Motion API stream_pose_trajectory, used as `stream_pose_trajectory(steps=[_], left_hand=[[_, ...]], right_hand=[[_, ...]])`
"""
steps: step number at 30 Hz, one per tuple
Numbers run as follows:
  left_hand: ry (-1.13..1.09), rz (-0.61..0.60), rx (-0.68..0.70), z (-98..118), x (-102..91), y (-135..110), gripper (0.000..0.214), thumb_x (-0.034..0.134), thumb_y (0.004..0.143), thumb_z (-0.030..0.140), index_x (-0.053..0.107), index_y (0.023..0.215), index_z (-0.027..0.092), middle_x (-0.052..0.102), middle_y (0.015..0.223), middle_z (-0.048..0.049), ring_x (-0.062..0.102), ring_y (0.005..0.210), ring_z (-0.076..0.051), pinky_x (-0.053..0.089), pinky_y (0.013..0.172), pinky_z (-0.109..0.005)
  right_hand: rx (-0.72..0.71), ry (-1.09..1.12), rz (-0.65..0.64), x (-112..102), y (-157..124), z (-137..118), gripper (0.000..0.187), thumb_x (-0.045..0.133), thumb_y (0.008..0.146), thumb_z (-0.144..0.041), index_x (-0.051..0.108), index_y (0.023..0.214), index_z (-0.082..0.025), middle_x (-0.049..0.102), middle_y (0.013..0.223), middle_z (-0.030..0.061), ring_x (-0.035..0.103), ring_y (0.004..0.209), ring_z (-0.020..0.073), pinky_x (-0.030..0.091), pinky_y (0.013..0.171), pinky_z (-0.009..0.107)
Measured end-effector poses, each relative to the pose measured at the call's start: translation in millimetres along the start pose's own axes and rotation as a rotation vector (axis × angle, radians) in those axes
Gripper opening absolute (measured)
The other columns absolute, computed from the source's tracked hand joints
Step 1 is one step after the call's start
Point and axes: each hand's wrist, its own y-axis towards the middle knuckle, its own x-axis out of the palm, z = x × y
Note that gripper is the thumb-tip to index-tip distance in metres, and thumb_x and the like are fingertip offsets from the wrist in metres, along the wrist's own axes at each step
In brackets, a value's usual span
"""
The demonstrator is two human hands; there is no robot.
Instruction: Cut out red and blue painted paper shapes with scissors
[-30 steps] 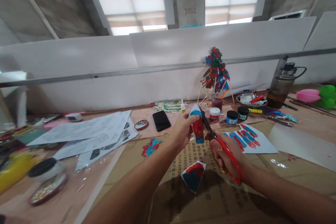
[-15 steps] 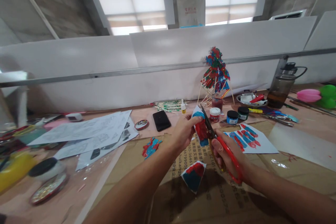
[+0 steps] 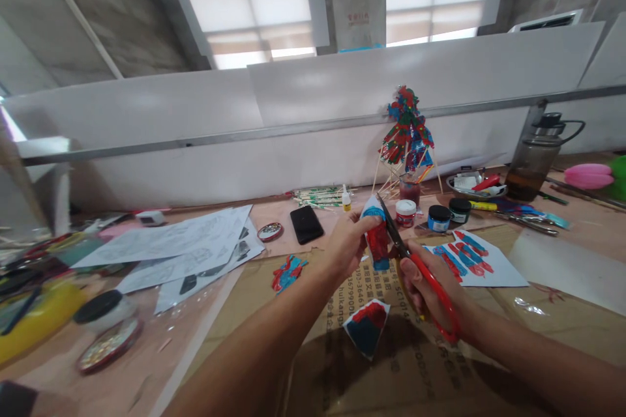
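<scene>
My left hand [image 3: 349,241] pinches a piece of paper [image 3: 377,241] painted red and blue, with a bare white tip. In my right hand [image 3: 430,283] are red-handled scissors [image 3: 447,306], their blades pointing up along the paper's right edge. Whether the blades touch the paper is hard to make out. Below the hands, a painted paper wedge [image 3: 368,328] in red and dark blue lies on the cardboard [image 3: 274,352]. Painted red and blue scraps [image 3: 289,273] lie to the left. A white sheet with red and blue strokes [image 3: 489,273] rests behind my right hand.
Behind stand paint jars [image 3: 439,218], a glue bottle [image 3: 346,199], a phone [image 3: 306,224] and a cup of sticks bearing painted cutouts [image 3: 409,189]. A drink bottle [image 3: 533,163] stands at right. Printed sheets [image 3: 171,241] and a dish of sequins [image 3: 108,344] lie left.
The whole view has shifted slightly to the right. Both hands keep their hold, with the scissors still at the painted paper's right edge.
</scene>
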Motion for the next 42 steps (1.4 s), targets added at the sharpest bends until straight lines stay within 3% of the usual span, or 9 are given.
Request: stream_pose_trajectory(steps=[6, 20, 34, 42], left_hand=[[-0.005, -0.024, -0.044, 4.0, -1.2, -2.1, 0.025, 0.078, 0.056, 0.029, 0.063, 0.072, 0.016, 0.062, 0.062, -0.0013, 0.058, 0.052, -0.014, 0.044, 0.051, -0.026], [0.023, -0.051, -0.007, 2.0, 2.7, -3.2, 0.018, 0.075, 0.058, 0.025, 0.063, 0.066, 0.014, 0.061, 0.059, -0.0020, 0.054, 0.049, -0.012, 0.044, 0.054, -0.027], [0.067, -0.064, -0.035, 3.9, -1.0, -2.7, 0.019, 0.072, 0.059, 0.029, 0.065, 0.068, 0.013, 0.064, 0.060, -0.0054, 0.058, 0.052, -0.015, 0.043, 0.053, -0.026], [0.117, -0.074, -0.016, 5.2, -2.2, -1.3, 0.018, 0.070, 0.060, 0.030, 0.064, 0.064, 0.013, 0.063, 0.058, -0.0048, 0.058, 0.051, -0.014, 0.043, 0.051, -0.026]], right_hand=[[0.029, -0.004, 0.002, 2.1, -0.4, -4.7, 0.052, 0.051, 0.082, -0.075, 0.041, 0.088, -0.024, 0.039, 0.054, -0.0098, 0.034, 0.038, 0.0066, 0.032, 0.034, 0.018], [-0.033, -0.075, -0.011, -1.5, 2.3, -3.6, 0.046, 0.048, 0.087, -0.069, 0.042, 0.088, -0.023, 0.044, 0.059, -0.0077, 0.042, 0.043, 0.0082, 0.035, 0.038, 0.019], [-0.117, -0.086, -0.019, -3.8, 3.5, 2.0, 0.043, 0.048, 0.092, -0.061, 0.051, 0.107, -0.022, 0.040, 0.056, -0.0091, 0.038, 0.039, 0.0077, 0.034, 0.035, 0.018], [-0.122, -0.121, -0.006, -3.7, 2.3, -1.9, 0.041, 0.046, 0.092, -0.063, 0.050, 0.095, -0.022, 0.040, 0.055, -0.0089, 0.039, 0.041, 0.0078, 0.034, 0.037, 0.018]])
